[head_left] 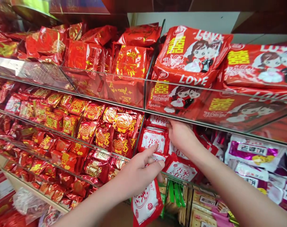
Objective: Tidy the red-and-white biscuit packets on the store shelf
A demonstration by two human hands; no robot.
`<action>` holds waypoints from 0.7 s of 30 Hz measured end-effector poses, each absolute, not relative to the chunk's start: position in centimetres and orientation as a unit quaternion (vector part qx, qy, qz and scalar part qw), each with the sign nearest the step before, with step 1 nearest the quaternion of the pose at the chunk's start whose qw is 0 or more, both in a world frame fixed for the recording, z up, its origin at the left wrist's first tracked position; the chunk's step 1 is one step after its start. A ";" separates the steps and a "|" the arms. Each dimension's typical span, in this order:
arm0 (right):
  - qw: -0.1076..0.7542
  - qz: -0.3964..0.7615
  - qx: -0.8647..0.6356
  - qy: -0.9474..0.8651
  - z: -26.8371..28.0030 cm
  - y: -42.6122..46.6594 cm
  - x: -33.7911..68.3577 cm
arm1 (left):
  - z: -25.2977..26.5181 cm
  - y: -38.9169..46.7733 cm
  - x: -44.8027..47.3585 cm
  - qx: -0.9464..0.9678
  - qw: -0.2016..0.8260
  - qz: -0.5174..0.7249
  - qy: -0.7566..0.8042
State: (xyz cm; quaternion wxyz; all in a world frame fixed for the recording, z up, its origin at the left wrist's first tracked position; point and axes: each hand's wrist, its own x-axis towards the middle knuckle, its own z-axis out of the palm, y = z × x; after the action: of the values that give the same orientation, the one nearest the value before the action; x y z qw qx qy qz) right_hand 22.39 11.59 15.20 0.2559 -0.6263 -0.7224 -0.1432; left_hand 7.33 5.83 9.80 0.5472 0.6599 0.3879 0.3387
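Our half-curled left hand holds one packet out; our right hand, grip unclear, reaches among the remaining packets.

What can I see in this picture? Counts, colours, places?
LOVE packs: at least four, red, top right
Shiny packets: many, red-gold, top left to centre
Small packets: many, mostly red, left, lower
Label packets: several, red-white, centre
Loose packet: one, red-white, bottom centre
Silvery packets: several, white-purple, right
Green strips: several, green, bottom centre
Biscuit packs: several, tan, bottom right
Crumpled plastic: clear, lower left
Left hand: one, bare, centre, holding loose packet
Right hand: one, bare, centre, among label packets
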 end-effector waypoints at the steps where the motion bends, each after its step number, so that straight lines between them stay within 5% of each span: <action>1: 0.247 -0.145 -0.624 -0.727 15.2 11.5 22.5 | 9.9 5.9 7.3 0.655 0.557 0.337 0.383; 21: 0.213 -0.140 -0.640 -0.725 15.3 9.4 23.5 | 9.5 6.0 7.3 0.633 0.569 0.364 0.379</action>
State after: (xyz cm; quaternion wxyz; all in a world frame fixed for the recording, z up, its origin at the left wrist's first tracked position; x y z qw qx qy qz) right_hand 23.47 9.35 15.33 0.2131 -0.6402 -0.7246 -0.1399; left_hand 7.27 6.00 9.54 0.5685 0.6329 0.3787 0.3643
